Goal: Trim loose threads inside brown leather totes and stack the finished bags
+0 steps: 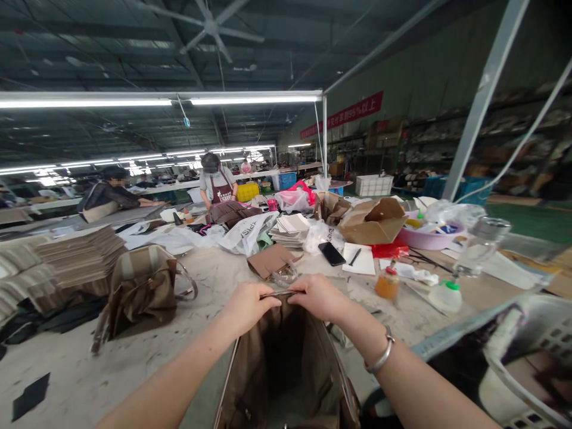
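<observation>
A brown handbag [286, 363] stands in front of me, its mouth spread and its dark inside facing up. On its far rim, my left hand [252, 307] pinches the edge between thumb and fingers. Close beside it, my right hand [315, 296] grips the same edge, with a silver bangle [381, 351] round that wrist. Just beyond the hands lie a brown flap [270, 260] and a clear wrapped handle [286, 275]. Another brown handbag [145, 292] with wrapped handles rests to the left.
Stacked grey-brown panels [80, 256] sit at the left. Farther back are a black phone [331, 254], a notepad [360, 260] with a pen, and a cardboard box [373, 220]. An amber bottle [387, 283] and a green-capped bottle [447, 296] stand right. Two co-workers are beyond.
</observation>
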Tool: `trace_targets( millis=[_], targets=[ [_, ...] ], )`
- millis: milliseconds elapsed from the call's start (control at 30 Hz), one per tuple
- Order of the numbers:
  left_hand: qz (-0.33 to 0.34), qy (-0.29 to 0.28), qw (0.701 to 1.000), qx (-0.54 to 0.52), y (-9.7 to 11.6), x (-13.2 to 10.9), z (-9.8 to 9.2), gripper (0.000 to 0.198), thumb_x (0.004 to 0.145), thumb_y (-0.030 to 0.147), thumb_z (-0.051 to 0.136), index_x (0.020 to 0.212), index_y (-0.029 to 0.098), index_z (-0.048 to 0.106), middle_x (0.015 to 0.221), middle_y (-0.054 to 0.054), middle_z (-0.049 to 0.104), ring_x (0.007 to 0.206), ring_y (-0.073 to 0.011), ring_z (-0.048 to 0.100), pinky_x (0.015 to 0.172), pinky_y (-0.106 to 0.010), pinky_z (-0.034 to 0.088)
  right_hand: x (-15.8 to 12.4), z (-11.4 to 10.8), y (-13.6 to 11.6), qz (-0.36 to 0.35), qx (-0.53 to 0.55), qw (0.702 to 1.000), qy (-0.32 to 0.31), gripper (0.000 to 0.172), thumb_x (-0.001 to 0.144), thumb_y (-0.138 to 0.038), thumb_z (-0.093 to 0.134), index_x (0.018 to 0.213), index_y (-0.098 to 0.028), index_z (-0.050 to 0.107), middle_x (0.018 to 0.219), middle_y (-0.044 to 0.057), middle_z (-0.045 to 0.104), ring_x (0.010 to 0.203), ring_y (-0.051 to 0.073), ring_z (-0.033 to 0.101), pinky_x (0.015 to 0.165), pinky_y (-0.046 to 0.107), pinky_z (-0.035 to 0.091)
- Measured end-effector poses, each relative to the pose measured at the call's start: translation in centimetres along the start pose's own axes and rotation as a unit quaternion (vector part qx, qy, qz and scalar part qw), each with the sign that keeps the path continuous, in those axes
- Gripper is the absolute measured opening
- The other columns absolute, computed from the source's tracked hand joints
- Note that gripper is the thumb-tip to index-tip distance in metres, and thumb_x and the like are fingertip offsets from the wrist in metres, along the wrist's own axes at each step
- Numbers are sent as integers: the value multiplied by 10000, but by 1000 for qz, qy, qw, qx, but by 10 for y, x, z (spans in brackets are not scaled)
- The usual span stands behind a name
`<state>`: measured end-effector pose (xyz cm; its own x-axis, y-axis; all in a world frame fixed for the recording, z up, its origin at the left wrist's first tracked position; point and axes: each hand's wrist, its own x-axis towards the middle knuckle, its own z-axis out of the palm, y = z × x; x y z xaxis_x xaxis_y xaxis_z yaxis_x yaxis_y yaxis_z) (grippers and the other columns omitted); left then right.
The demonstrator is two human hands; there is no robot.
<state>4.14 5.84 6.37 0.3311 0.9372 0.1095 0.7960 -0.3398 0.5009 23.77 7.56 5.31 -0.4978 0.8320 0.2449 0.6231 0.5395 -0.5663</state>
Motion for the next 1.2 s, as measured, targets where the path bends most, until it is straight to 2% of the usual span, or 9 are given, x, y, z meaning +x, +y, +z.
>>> trace_targets(
  millis=[100, 200, 333, 400, 533, 633, 867, 1067, 1200],
  targets=[
    [0, -6, 1000, -4, -1, 1, 1, 214, 760, 349, 554, 717, 198, 699, 627, 29, 640, 620, -156, 559, 569, -237, 349, 0, 0, 0, 2, -4, 1000, 3, 144, 753, -199, 617, 824, -240, 735, 774, -19, 708, 707, 151, 603, 625, 229, 395],
    [7, 17, 999, -41, -2, -1, 2, 174, 733, 306, 592, 836, 209, 693, 798, 8, 696, 757, -184, 611, 690, -259, 423, -3, -2, -2, -15, -5, 1000, 9, 217, 760, -203, 617, 951, -248, 709, 833, -8, 701, 758, 163, 609, 676, 239, 424],
    [20, 53, 992, -111, -1, -6, 3, 449, 612, 258, 715, 1035, 218, 569, 1026, -23, 669, 926, -204, 608, 803, -282, 450, -7, -7, -10, -108, -44, 993, 33, 486, 720, -213, 684, 1190, -279, 581, 1074, 12, 640, 951, 189, 581, 824, 272, 432],
    [16, 29, 992, -120, -1, -7, 3, 493, 589, 268, 731, 1037, 214, 532, 994, -23, 667, 893, -203, 612, 760, -280, 463, -7, -9, -16, -146, -84, 985, 28, 425, 740, -206, 675, 1152, -279, 602, 1108, 19, 617, 988, 190, 566, 855, 275, 425],
    [0, 2, 995, -99, -6, -5, 4, 430, 605, 256, 694, 999, 198, 532, 900, -16, 660, 807, -191, 606, 677, -263, 453, -4, -9, -24, -167, -165, 972, 11, 180, 841, -172, 556, 968, -232, 668, 995, 37, 643, 926, 178, 580, 793, 264, 436],
    [0, 8, 996, -87, -11, -3, 5, 397, 607, 222, 670, 980, 201, 534, 889, -10, 645, 793, -182, 594, 665, -254, 441, -3, -8, -26, -173, -196, 965, 13, 149, 874, -191, 521, 895, -207, 668, 911, 44, 647, 884, 179, 581, 765, 271, 434],
    [13, 17, 996, -92, -17, -2, 8, 349, 611, 219, 660, 941, 210, 547, 889, -3, 625, 806, -181, 580, 668, -251, 436, 3, -3, -26, -186, -180, 965, 46, 43, 822, -225, 630, 811, -215, 671, 908, 25, 617, 929, 181, 525, 826, 292, 416],
    [24, 17, 994, -107, -22, 1, 10, 364, 596, 225, 680, 945, 188, 585, 884, -4, 640, 796, -180, 579, 669, -244, 434, 7, 0, -26, -181, -113, 976, 39, 122, 757, -137, 680, 661, -181, 617, 869, 12, 592, 890, 163, 507, 798, 281, 409],
    [33, -10, 996, -84, -19, 2, 6, 257, 623, 288, 683, 845, 170, 635, 790, 11, 646, 728, -167, 571, 620, -230, 402, 6, 2, -26, -120, -109, 986, 38, 147, 774, -148, 649, 652, -175, 572, 859, 9, 580, 870, 154, 518, 759, 262, 396]
  ],
)
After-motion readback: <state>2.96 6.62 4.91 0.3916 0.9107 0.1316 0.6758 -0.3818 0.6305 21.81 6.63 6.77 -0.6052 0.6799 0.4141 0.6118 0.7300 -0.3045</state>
